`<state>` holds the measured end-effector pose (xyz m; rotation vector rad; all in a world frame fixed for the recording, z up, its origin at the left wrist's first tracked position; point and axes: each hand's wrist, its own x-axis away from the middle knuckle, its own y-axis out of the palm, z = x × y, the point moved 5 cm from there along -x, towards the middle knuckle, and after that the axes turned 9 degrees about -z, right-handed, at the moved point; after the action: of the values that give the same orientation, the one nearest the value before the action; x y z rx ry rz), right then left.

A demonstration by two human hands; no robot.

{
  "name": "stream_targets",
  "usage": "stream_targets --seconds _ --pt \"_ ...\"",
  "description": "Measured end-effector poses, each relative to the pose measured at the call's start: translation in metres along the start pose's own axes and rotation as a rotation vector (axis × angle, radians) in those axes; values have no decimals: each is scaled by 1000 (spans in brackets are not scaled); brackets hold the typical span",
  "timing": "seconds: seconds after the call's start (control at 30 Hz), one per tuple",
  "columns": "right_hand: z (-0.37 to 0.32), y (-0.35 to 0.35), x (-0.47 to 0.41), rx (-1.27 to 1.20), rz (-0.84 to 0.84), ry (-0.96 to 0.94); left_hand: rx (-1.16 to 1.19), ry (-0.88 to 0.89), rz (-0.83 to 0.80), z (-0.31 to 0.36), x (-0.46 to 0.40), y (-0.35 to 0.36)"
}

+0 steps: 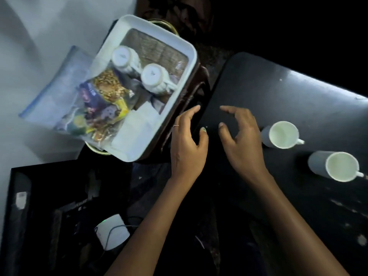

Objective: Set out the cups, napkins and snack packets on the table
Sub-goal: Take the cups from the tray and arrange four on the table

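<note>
A white tray (185, 54) rests on a brown stool left of the dark table (278, 92). Inside it, two white cups (123, 58) (154, 76) lie upside down, beside a clear bag of snack packets (99, 104) and folded white napkins (135, 126). Two grey cups with white insides (282, 134) (340, 166) stand upright on the table at the right. My left hand (187, 144) hovers by the tray's near right corner, fingers apart, holding nothing. My right hand (243, 140) is over the table's left end, fingers curled apart and empty.
A black box or case (39, 206) sits at lower left, with a small white device and cable (112, 232) near it. A pale wall or sheet fills the upper left. The brown stool (191, 108) stands close against the table's left edge.
</note>
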<state>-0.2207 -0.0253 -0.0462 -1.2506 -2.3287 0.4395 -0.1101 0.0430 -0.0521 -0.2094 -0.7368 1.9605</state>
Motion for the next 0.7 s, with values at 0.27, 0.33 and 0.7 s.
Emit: stream_targets --seconds 0.27,0.33,0.7 --pt "-56 74 -78 9 -38 0 240 -334 52 -61 -51 -75" --pt "-60 88 -101 70 -84 22 339 -448 -16 -72 -65 -77" --pt "-44 132 -139 196 -267 221 666 -728 -56 -87 -114 -76"
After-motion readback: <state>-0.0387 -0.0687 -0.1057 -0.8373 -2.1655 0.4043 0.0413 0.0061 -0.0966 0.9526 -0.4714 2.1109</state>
